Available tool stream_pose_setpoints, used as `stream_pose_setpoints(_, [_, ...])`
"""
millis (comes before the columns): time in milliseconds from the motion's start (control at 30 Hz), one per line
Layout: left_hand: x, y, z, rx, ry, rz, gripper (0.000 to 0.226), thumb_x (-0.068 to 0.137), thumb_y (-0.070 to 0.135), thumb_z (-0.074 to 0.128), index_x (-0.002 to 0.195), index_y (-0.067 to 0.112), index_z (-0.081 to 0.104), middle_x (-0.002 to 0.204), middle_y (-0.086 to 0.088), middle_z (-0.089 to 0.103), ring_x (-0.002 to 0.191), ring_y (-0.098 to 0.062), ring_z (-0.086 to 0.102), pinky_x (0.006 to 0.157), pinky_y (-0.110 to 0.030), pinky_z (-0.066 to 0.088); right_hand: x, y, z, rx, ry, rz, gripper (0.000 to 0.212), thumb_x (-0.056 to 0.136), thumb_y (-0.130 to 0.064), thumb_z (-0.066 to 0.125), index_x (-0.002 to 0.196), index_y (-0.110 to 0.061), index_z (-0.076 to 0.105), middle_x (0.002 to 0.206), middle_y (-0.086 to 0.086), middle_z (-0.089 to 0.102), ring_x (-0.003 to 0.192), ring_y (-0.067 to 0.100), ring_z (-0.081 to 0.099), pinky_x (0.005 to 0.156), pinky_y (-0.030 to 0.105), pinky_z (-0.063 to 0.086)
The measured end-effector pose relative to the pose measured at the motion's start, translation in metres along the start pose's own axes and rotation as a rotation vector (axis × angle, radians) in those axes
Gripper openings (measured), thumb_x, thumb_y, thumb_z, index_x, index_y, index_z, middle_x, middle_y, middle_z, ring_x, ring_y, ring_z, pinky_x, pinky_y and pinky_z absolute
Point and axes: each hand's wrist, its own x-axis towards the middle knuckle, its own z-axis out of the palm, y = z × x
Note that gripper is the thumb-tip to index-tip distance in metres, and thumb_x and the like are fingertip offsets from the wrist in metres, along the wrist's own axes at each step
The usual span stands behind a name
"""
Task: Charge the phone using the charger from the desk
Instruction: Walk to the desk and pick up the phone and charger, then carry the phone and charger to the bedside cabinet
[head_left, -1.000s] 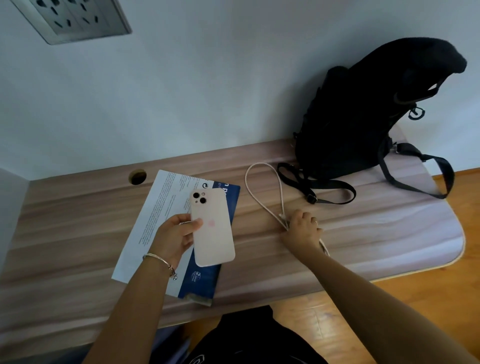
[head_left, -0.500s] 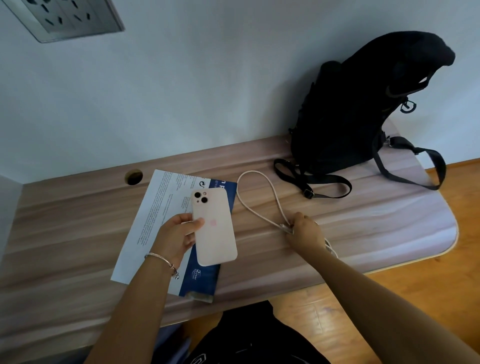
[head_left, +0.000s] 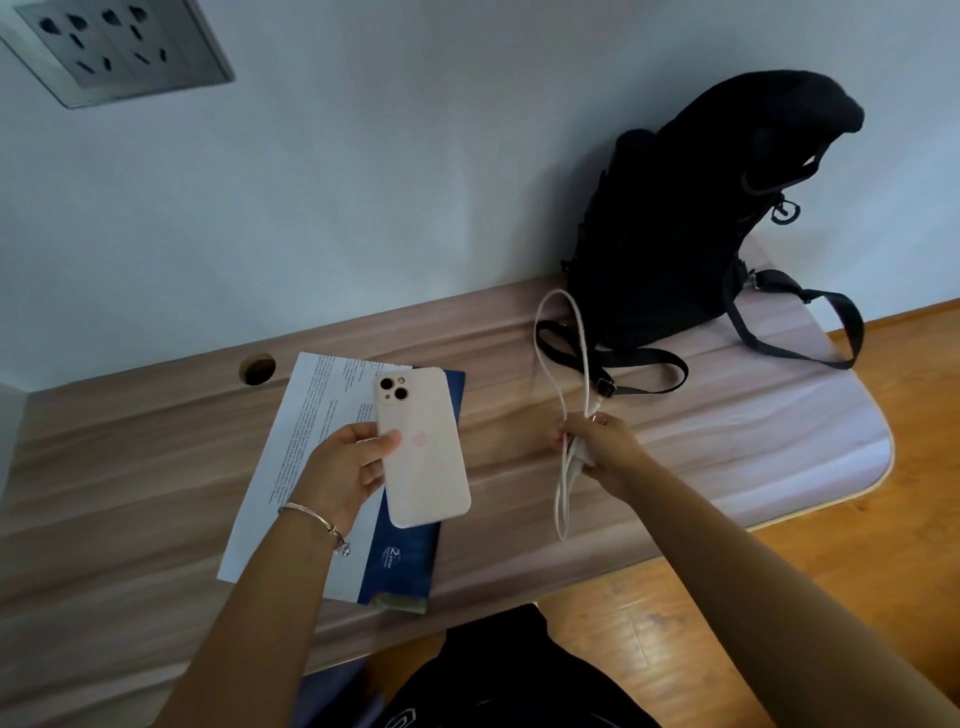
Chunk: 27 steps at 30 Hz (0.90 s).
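Note:
My left hand (head_left: 345, 465) grips a pale pink phone (head_left: 422, 447) by its left edge, back side up, above the papers on the wooden desk (head_left: 130, 467). To the right, my right hand (head_left: 597, 447) grips the white charger with its cable (head_left: 563, 364), lifted off the desk. One loop of cable rises above the hand toward the backpack strap; another loop hangs below it. The charger block is mostly hidden in my fingers. A grey wall socket panel (head_left: 111, 47) sits high on the wall at upper left.
A black backpack (head_left: 711, 218) leans on the wall at the desk's right end, straps trailing on the top. A white sheet (head_left: 311, 415) and a blue booklet (head_left: 405, 561) lie under the phone. A round cable hole (head_left: 257, 369) is near the wall. Wooden floor lies right.
My right hand has lifted the charger and cable off the desk; the loop that lay flat now stands up and a loop hangs down. The phone stays held in my left hand.

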Motion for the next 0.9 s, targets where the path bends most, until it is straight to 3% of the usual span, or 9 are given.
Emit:
stream_pose_setpoints(133, [-0.001, 0.004, 0.003, -0.02, -0.039, -0.002, 0.015, 0.082, 0.005, 0.062, 0.096, 0.008, 0.059, 0.097, -0.006, 0.07, 0.09, -0.023, 0.065, 0.077, -0.035, 0.05, -0.008, -0.008, 0.002, 0.219, -0.209, 0.031, 0.008, 0.091, -0.011, 0.053, 0.085, -0.008, 0.056, 0.07, 0.003, 0.062, 0.063, 0.013, 0.06, 0.069, 0.033, 0.049])
stream_pose_setpoints(233, [-0.002, 0.008, 0.005, -0.022, -0.071, 0.009, 0.016, 0.082, 0.005, 0.062, 0.097, 0.008, 0.059, 0.098, -0.006, 0.069, 0.091, -0.023, 0.065, 0.078, -0.035, 0.05, -0.016, -0.013, 0.005, 0.398, -0.292, 0.026, 0.009, 0.088, -0.007, 0.052, 0.093, -0.002, 0.059, 0.071, 0.003, 0.064, 0.059, 0.012, 0.06, 0.062, 0.027, 0.053])
stream_pose_setpoints(333, [-0.003, 0.013, 0.005, -0.018, -0.104, 0.018, 0.021, 0.082, 0.005, 0.062, 0.103, 0.006, 0.058, 0.1, -0.007, 0.069, 0.093, -0.024, 0.064, 0.08, -0.036, 0.05, -0.025, -0.017, 0.006, 0.517, -0.344, 0.003, 0.027, 0.078, -0.008, 0.059, 0.105, -0.003, 0.062, 0.082, 0.003, 0.071, 0.057, 0.009, 0.063, 0.06, 0.025, 0.056])
stream_pose_setpoints(433, [-0.001, 0.018, 0.004, -0.018, -0.131, 0.034, 0.013, 0.081, 0.005, 0.061, 0.093, 0.008, 0.059, 0.096, -0.006, 0.07, 0.089, -0.023, 0.065, 0.075, -0.034, 0.049, -0.035, -0.019, 0.004, 0.594, -0.419, -0.076, 0.031, 0.078, -0.006, 0.059, 0.109, -0.006, 0.061, 0.096, 0.005, 0.072, 0.071, 0.013, 0.068, 0.07, 0.027, 0.057])
stream_pose_setpoints(567, [0.008, 0.025, 0.012, -0.002, -0.202, 0.027, 0.008, 0.082, 0.005, 0.06, 0.08, 0.012, 0.056, 0.076, -0.001, 0.074, 0.073, -0.016, 0.068, 0.068, -0.032, 0.05, -0.051, -0.016, -0.002, 0.667, -0.404, -0.105, 0.03, 0.08, -0.006, 0.052, 0.102, -0.01, 0.072, 0.107, 0.007, 0.073, 0.09, 0.019, 0.071, 0.082, 0.037, 0.057])
stream_pose_setpoints(700, [0.013, 0.027, 0.037, 0.054, -0.284, 0.011, 0.008, 0.081, 0.006, 0.06, 0.087, 0.01, 0.058, 0.081, -0.005, 0.073, 0.076, -0.019, 0.067, 0.068, -0.033, 0.054, -0.069, -0.009, -0.015, 0.737, -0.345, -0.114, 0.03, 0.077, -0.006, 0.052, 0.094, -0.009, 0.076, 0.1, 0.007, 0.075, 0.072, 0.011, 0.071, 0.078, 0.034, 0.059])
stream_pose_setpoints(900, [0.003, 0.02, 0.084, 0.147, -0.415, -0.015, 0.021, 0.085, 0.007, 0.056, 0.106, 0.005, 0.056, 0.094, -0.009, 0.066, 0.082, -0.021, 0.062, 0.073, -0.034, 0.05, -0.098, -0.001, -0.047, 0.885, -0.284, -0.197, 0.035, 0.078, -0.004, 0.05, 0.109, -0.005, 0.066, 0.076, 0.001, 0.072, 0.07, 0.014, 0.069, 0.077, 0.034, 0.058])
